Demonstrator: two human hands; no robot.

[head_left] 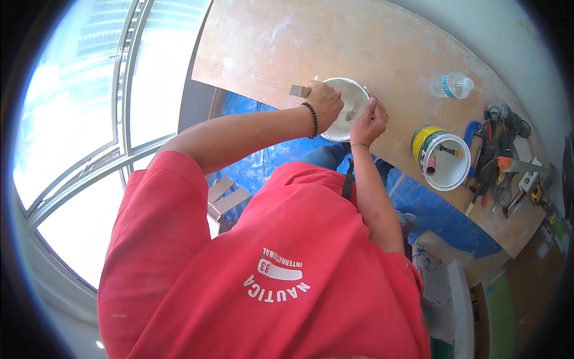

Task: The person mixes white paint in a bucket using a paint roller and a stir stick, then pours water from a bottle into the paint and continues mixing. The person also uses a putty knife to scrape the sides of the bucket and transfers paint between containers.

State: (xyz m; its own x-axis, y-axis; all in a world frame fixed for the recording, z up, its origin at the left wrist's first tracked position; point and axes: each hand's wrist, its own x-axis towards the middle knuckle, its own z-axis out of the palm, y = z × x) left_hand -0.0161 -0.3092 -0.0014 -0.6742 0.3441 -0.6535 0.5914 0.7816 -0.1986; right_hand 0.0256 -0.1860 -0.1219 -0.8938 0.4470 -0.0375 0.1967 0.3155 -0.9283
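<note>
A white bucket (pixel 344 133) stands at the near edge of the wooden table, with off-white, paste-like material (pixel 351 100) inside. My left hand (pixel 324 106) is closed over the bucket's left side, wrapped round a tool with a flat, brownish handle (pixel 300 91). The handle's end sticks out to the left of my fist; its kind does not show clearly. On the opposite side, my right hand (pixel 371 121) grips the bucket's rim, thumb up and fingers partly hidden.
To the right stand a clear plastic bottle (pixel 452 85) and a larger yellow-and-white bucket (pixel 426 143) with brush and roller handles in it. Hand tools, including an orange-handled saw (pixel 508 164), crowd the table's right end. Blue sheeting (pixel 439 212) covers the floor below; windows (pixel 78 90) are at left.
</note>
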